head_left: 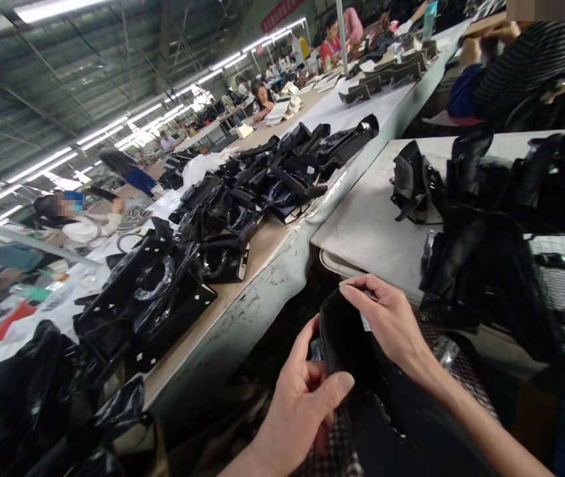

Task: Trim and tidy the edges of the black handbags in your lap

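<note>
One black piece point(354, 341) | left hand point(299, 404) — grip closed on side | right hand point(389, 318) — grip pinching edge

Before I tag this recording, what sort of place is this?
Probably a bag factory or workshop: dark bags lie heaped on a long table, rows of strip lights hang under a high roof, and several people are along the tables.
</note>
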The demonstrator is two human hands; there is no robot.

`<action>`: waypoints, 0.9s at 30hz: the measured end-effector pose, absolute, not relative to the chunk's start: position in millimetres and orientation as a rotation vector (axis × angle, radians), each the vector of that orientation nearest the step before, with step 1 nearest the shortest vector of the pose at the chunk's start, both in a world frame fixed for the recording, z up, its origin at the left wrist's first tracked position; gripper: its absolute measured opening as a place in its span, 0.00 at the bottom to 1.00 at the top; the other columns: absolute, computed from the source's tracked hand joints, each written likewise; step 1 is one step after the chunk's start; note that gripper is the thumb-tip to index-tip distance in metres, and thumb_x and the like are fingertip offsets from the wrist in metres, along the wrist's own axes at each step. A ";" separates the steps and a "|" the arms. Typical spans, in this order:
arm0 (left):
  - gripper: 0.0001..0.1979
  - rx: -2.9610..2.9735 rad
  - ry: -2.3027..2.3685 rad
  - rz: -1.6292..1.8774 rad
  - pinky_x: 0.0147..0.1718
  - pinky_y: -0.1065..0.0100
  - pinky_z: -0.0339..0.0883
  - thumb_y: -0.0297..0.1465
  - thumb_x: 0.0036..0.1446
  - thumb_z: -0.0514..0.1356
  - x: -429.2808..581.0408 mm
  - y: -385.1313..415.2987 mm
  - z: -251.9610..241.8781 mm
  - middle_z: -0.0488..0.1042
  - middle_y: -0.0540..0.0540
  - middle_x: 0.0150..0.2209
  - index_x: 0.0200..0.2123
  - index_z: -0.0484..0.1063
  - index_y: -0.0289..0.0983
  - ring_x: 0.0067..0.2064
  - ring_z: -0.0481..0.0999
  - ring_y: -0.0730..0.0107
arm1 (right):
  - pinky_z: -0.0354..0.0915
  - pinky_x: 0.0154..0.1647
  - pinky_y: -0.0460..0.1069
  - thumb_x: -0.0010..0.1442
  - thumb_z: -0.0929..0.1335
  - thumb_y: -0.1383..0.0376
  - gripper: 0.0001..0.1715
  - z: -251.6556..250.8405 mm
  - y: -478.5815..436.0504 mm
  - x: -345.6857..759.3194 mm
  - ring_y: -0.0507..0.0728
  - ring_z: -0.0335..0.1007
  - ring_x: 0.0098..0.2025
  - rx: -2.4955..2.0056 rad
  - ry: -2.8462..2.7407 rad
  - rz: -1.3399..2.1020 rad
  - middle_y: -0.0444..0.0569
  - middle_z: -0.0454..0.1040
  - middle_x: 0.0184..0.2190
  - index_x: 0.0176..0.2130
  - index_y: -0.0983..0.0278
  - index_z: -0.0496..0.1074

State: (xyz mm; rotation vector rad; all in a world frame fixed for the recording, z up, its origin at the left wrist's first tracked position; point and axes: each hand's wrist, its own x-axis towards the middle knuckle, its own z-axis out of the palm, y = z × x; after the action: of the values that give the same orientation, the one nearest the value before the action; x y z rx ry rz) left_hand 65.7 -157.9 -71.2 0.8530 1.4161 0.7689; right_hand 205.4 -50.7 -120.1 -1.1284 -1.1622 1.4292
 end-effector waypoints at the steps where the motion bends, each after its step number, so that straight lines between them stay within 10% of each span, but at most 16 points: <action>1: 0.41 0.879 1.398 0.759 0.10 0.80 0.50 0.42 0.58 0.63 61.8 -156.4 -72.9 0.66 0.57 0.21 0.66 0.44 0.42 0.14 0.57 0.82 | 0.65 0.40 0.51 0.58 0.69 0.55 0.15 -120.3 -49.9 206.8 0.57 0.71 0.36 -1.126 -1.162 1.429 0.48 0.78 0.34 0.37 0.64 0.76; 7: 0.15 0.952 1.436 0.846 0.14 0.80 0.49 0.41 0.61 0.59 47.0 -147.1 -74.2 0.63 0.59 0.20 0.45 0.64 0.38 0.14 0.56 0.85 | 0.63 0.40 0.50 0.57 0.69 0.55 0.14 -122.0 -46.9 211.5 0.57 0.69 0.38 -1.145 -1.126 1.434 0.47 0.77 0.35 0.36 0.63 0.76; 11: 0.16 1.003 1.373 0.685 0.15 0.78 0.46 0.42 0.60 0.60 46.9 -147.4 -66.5 0.60 0.58 0.19 0.31 0.61 0.37 0.15 0.55 0.85 | 0.63 0.37 0.49 0.57 0.69 0.55 0.14 -121.7 -46.5 210.4 0.57 0.69 0.39 -1.153 -1.125 1.421 0.48 0.77 0.35 0.36 0.63 0.76; 22: 0.19 1.033 1.401 0.630 0.25 0.73 0.59 0.47 0.57 0.61 62.1 -144.3 -60.2 0.64 0.54 0.29 0.37 0.58 0.39 0.28 0.64 0.75 | 0.62 0.31 0.46 0.55 0.71 0.55 0.14 -111.9 -39.1 208.9 0.54 0.68 0.32 -1.270 -0.940 1.279 0.44 0.75 0.29 0.33 0.63 0.76; 27: 0.11 1.149 1.391 0.548 0.27 0.72 0.57 0.34 0.55 0.63 35.1 -108.5 -58.2 0.65 0.55 0.27 0.37 0.62 0.39 0.29 0.64 0.75 | 0.63 0.34 0.46 0.52 0.73 0.54 0.15 -109.5 -45.7 209.1 0.53 0.67 0.32 -1.263 -0.708 1.294 0.42 0.73 0.28 0.34 0.62 0.74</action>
State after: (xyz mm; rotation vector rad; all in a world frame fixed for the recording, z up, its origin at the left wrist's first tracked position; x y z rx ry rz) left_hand 35.1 -108.5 -58.2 1.1488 1.3906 0.5481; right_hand 209.1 -45.7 -109.5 -1.2632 -0.7078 1.2940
